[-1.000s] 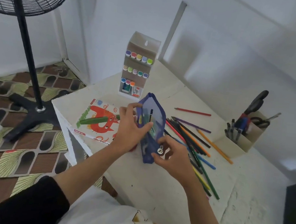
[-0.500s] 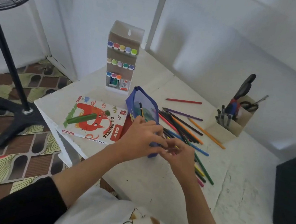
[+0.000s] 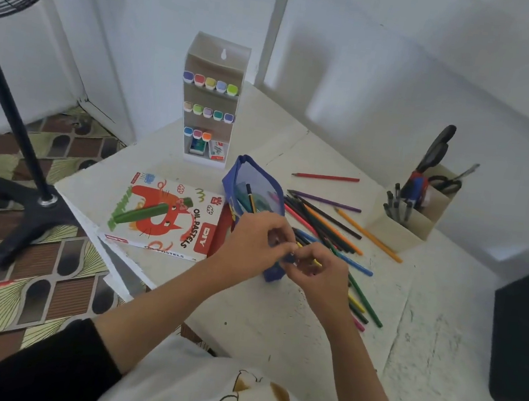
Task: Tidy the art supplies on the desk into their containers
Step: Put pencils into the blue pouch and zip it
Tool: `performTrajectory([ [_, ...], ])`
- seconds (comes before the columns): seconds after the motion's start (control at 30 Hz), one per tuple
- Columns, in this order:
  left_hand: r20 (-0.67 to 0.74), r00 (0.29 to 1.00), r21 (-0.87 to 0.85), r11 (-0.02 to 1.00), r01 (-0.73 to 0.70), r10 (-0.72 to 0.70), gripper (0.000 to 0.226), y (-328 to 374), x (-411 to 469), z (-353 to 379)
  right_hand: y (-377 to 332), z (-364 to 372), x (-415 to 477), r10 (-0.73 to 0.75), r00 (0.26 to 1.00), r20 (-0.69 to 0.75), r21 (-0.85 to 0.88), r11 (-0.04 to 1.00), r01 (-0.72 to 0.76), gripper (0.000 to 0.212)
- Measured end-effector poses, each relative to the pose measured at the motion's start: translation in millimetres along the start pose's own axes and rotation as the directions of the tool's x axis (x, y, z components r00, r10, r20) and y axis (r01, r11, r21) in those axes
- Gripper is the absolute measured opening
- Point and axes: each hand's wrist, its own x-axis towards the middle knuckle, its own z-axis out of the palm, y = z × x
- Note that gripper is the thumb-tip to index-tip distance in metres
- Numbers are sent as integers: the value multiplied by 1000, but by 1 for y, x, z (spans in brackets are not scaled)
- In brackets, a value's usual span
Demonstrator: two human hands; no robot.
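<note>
Both hands are busy on the blue mesh pencil pouch point(image 3: 258, 186), which stands on end around the middle of the tabletop point(image 3: 276, 325), its open mouth pointing toward the far corner. A few pencils show through the mesh.

The left hand point(image 3: 252, 243) has its fingers curled around the pouch's near end. The right hand point(image 3: 321, 271) is pinching something tiny at that same end. It's probably the zipper pull, but it's too small and blurry to be sure.

The loose colored pencils point(image 3: 329, 226) are fanned out in a messy pile just right of the pouch, some running under the right hand. One red pencil point(image 3: 324, 176) lies apart from them, farther back.

The oil pastels box point(image 3: 163, 216) lies flat by the left edge, right beside the pouch. The marker rack point(image 3: 213, 103) stands upright at the far corner. The beige desk organizer point(image 3: 397, 229), with pens and scissors in it, sits along the right edge by the wall. There's also a black bin point(image 3: 519, 341) at the near right and a fan stand point(image 3: 14, 115) on the floor to the left.
</note>
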Motion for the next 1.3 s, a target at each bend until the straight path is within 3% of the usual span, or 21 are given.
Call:
performTrajectory([
  [0.1,59,997,-18,999,46,-45,22,2,3,-3,1,-4,2,-37,999,-2,-33,999,37,15],
  [0.2,112,993,35,999,19,-23,10,-2,6,-3,2,-8,2,-57,998,18,-37,998,58,18],
  [0.47,-238,971,217,972,92,-39,7,-32,21,-24,2,-25,5,-6,998,61,-33,999,8,19],
  [0.57,-365,931,423,892,157,9,5,-51,31,-56,4,-42,0,9,999,35,-35,999,-8,19],
  [0.67,-398,916,528,829,187,47,5,-66,37,-68,3,-52,3,27,1000,1,-34,999,-27,25],
  [0.77,-321,937,549,833,67,136,9,-65,40,-65,0,-53,8,18,999,28,-69,997,-16,23],
  [0.9,147,974,571,790,-225,171,59,-52,42,-58,0,-57,10,37,997,63,-77,997,-32,22],
  [1.0,343,935,677,665,-314,91,51,-45,49,-48,-2,-58,11,27,998,50,-107,994,-22,22],
  [1.1,288,956,641,731,-233,52,35,-41,62,-47,-5,-63,19,67,998,-20,-46,997,-68,21],
  [1.23,179,972,498,837,-225,154,25,-29,79,-46,-16,-79,47,54,987,-149,-35,998,-59,24],
  [1.3,112,969,502,829,-248,222,24,-26,95,-43,-20,-87,73,39,978,-205,-66,996,-53,27],
])
